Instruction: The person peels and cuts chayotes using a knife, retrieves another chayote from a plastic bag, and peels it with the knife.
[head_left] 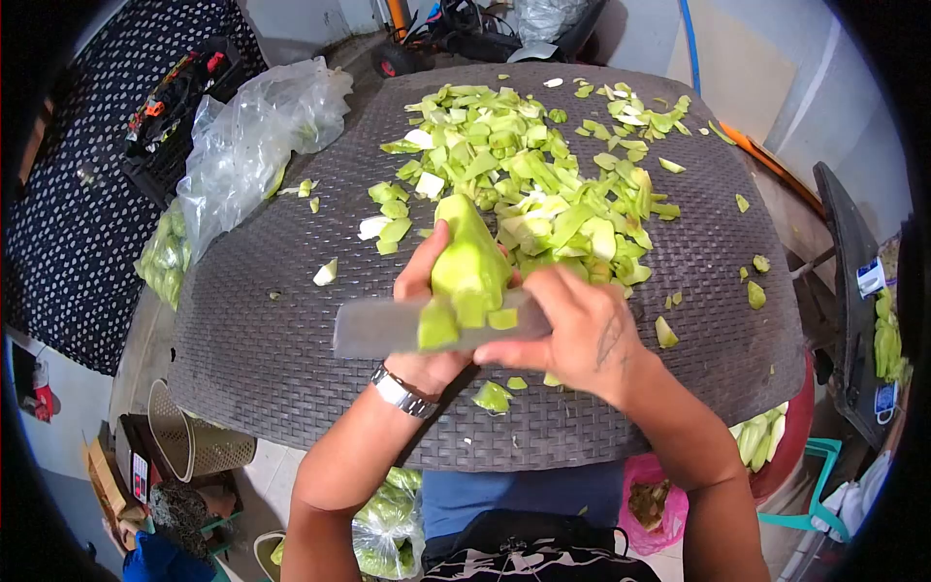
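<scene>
A pale green, partly peeled vegetable [467, 254] stands upright over the near half of the table, held in my left hand [423, 281], whose fingers wrap round its sides. My right hand [582, 335] grips a wide knife, its handle hidden in the fist. The knife's blade [378, 330] lies across the lower part of the vegetable and points left, with cut green pieces [438, 323] on it. Beyond my hands, a large heap of green peelings and chunks [524, 175] spreads over the dark woven table [272, 339].
A clear plastic bag [247, 145] lies on the table's left edge. Small scraps [666, 332] are scattered at the right. Below the front edge are a bag of green vegetables [390, 529] and a pink bag [655, 504]. A beige basket [199, 441] stands lower left.
</scene>
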### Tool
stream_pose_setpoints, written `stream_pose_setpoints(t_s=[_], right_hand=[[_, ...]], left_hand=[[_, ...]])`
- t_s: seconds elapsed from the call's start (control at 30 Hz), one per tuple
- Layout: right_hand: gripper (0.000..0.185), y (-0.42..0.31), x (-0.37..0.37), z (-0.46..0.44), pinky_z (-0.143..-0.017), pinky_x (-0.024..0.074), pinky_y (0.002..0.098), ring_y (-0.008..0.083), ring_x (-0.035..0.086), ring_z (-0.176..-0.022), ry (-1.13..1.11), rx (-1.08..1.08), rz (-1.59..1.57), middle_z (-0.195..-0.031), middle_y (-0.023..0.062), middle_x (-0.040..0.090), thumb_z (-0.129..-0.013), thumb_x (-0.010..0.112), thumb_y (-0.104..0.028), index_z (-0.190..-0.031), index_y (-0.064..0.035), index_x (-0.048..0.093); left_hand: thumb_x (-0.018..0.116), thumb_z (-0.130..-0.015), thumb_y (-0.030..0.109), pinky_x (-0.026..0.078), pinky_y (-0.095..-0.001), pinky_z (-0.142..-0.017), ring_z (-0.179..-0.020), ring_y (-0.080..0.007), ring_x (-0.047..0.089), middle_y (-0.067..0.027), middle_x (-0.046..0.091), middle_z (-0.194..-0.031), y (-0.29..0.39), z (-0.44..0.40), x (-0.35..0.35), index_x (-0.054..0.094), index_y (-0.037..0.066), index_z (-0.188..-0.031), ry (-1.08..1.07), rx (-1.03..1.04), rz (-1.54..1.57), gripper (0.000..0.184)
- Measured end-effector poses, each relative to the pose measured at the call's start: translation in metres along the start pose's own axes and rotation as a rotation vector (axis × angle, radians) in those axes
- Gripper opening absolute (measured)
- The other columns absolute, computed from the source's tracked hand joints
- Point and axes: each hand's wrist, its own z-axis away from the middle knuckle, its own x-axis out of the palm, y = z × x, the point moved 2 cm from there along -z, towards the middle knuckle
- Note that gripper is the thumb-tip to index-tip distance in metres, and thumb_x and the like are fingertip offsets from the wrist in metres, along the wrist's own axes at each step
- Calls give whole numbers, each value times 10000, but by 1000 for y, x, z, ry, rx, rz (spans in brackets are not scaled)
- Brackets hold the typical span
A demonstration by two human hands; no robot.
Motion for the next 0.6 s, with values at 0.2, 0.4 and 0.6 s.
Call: stream_pose_setpoints(t_s=[0.2, 0.4, 0.6], right_hand=[[623, 49, -26, -21, -579, 513, 433, 306, 675, -606, -107, 496, -116, -687, 200, 653, -875, 798, -562, -781, 29, 628], [681, 10, -18, -9, -599, 554, 430, 329, 694, -635, -122, 210, -130, -742, 175, 657, -820, 804, -647, -862, 10, 632], [820, -2, -3, 0, -642, 600, 462, 382, 725, -709, -150, 2, 9, -816, 180, 669, -764, 757, -762, -969, 21, 620]], left_hand=[[501, -1063, 546, 597, -407, -708, -932, -220, 722, -76, 718, -1134, 5, 6, 8, 599, 103, -1335, -89, 29, -53, 529], [510, -1089, 479, 596, -421, -938, -1057, -229, 710, -86, 703, -1206, 0, -3, -6, 606, 103, -1329, 47, 53, -32, 456], [530, -1064, 519, 597, -443, -926, -1013, -257, 732, -130, 735, -1137, 0, -3, -8, 646, 75, -1289, -65, -76, 29, 511]])
